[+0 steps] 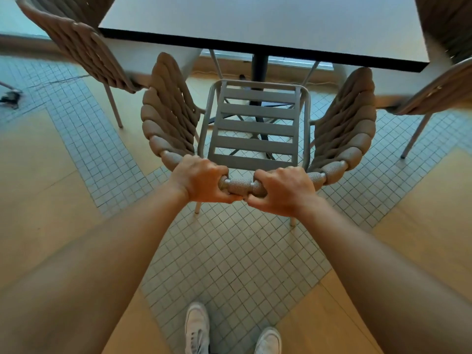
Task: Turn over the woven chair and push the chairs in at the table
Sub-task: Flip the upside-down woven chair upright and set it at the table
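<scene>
Woven chair stands upright facing the table, both hands curled round its top rail.

We see the table edge close ahead of the chair, its dark post under the middle. Two more chairs flank the sides; tiled floor behind lies open.

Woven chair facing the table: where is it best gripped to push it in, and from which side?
Grip the top rail of the woven chair from behind, as the left hand and right hand do: the backrest curves toward the person, its seat faces the table.
</scene>
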### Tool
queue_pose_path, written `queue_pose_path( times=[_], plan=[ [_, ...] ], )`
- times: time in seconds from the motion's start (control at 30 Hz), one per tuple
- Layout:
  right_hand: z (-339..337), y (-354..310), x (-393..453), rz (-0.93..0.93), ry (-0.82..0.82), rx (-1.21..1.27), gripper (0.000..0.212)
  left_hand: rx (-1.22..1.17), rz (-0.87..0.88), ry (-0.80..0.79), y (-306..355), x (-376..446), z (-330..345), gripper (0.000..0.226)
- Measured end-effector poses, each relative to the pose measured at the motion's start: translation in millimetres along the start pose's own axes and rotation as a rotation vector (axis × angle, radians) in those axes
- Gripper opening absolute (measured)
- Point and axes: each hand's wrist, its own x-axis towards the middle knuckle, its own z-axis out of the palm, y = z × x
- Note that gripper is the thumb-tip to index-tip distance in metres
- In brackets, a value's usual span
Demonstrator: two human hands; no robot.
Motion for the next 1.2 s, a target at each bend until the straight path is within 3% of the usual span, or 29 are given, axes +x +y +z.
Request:
queue_pose_path(
  times=[0.07,0.13,0.2,0.3,0.4,0.47,0.57,0.67,0.9,1.2],
  plan=[
    [3,-1,-10,-0.03,0.095,0.082,0.047,-0.104,-0.093,0.162,8,-8,6,0.078],
    [11,-7,-16,0.043,0.261,0.045,0.045,-0.255,-0.362,0.362,21,-7,13,0.066],
    [20,-22,-16,0.348,0.408,0.03,0.052,-0.343,-0.691,0.489,33,-3,22,0.052],
    [15,-51,-1,0.979,0.538,0.418,0.088,-0.596,-1.119,0.537,38,6,24,0.094],
    [4,-50,23,1.283,0.67,0.668,0.105,-0.995,-1.496,0.631,34,16,18,0.114],
    [-1,-34,29,1.465,0.731,0.777,0.108,-1.213,-1.506,0.697,35,20,15,0.118],
    [-3,-12,25,1.63,0.791,1.017,0.11,-1.288,-1.42,0.795,37,18,16,0.12],
    [-3,-6,25,1.62,0.801,0.988,0.107,-1.317,-1.414,0.877,38,24,16,0.119],
    [-10,6,21,1.599,0.809,1.027,0.102,-1.331,-1.42,0.86,52,32,16,0.118],
    [-7,-17,18,1.632,0.904,1.127,0.099,-1.288,-1.428,0.7,44,23,13,0.119]
  ],
)
